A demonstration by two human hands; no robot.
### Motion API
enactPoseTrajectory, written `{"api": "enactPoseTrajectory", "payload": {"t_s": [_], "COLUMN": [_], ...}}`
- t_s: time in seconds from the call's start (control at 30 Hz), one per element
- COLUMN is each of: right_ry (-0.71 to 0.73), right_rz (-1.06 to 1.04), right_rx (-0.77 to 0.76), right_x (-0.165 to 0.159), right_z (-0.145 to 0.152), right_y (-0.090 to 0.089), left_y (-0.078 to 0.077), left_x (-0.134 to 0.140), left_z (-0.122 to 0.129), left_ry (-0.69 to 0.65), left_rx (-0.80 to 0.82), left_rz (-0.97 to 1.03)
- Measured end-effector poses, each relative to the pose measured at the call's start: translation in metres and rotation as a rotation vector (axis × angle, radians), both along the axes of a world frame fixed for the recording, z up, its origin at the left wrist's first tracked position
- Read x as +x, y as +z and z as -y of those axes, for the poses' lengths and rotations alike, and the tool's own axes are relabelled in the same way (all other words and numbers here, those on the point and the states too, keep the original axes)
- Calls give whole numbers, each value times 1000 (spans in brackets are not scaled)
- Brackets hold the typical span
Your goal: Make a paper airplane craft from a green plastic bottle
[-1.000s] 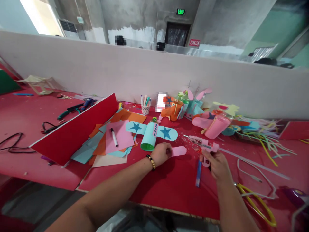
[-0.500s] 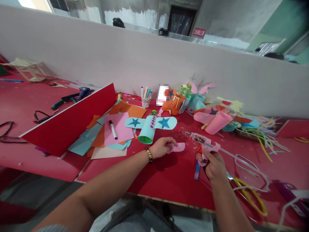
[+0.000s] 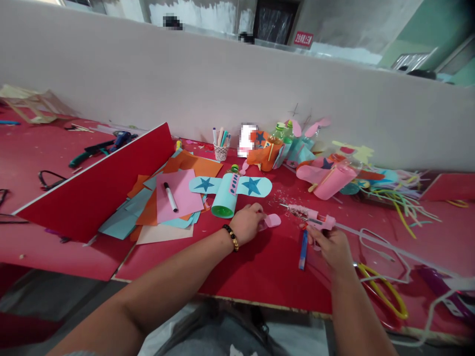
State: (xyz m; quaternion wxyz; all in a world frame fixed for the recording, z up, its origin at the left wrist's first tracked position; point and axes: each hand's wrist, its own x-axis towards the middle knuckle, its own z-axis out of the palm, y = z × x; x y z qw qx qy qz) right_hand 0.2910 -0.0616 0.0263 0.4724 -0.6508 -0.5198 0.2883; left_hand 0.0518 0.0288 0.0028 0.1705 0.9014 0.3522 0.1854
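Note:
My left hand (image 3: pixel 250 223), with a beaded bracelet at the wrist, has its fingers curled on a small pink paper piece (image 3: pixel 274 220) just above the red table. Part of that paper is hidden by the fingers. To the right, my right hand (image 3: pixel 333 248) grips the handle of a pink hot glue gun (image 3: pixel 319 220), its nozzle pointing left. A light-blue paper-wrapped bottle plane (image 3: pixel 225 196) with dark star wings lies beyond my left hand. Beneath the glue gun is a blue strip-like tool (image 3: pixel 303 250).
Coloured paper sheets (image 3: pixel 148 210) and a marker (image 3: pixel 171 197) lie left, beside a red divider board (image 3: pixel 100 185). Behind stand a pen cup (image 3: pixel 221 152) and bottle crafts (image 3: pixel 272 151). Yellow-handled scissors (image 3: pixel 388 291) and a white cable (image 3: pixel 404 257) are on the right.
The glue gun has turned in my right hand to lie more level, and more of its body shows. The pink paper has tilted, with less of it visible past my left fingers.

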Motion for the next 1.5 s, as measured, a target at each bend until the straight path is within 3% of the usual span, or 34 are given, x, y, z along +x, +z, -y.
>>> {"api": "enactPoseTrajectory", "payload": {"t_s": [0.1,0.2,0.43,0.7,0.9,1.5], "right_ry": [21,33,21,51,60,125], "right_rz": [94,119,240,404,480,505], "right_rx": [-72,-95,-94,-83,-127,-181], "right_x": [6,9,2,-17,-14,-20], "right_z": [3,6,20,23,18,-6], "right_y": [-2,-7,-1,19,26,23], "left_y": [5,6,7,2,0,3], "left_x": [-1,3,6,0,-2,-1], "left_z": [0,4,37,59,59,58], "left_ry": [-106,-185,-112,19,18,18], "left_rx": [179,218,242,187,171,151], "left_rz": [-86,-175,-347,-219,-165,-195]}}
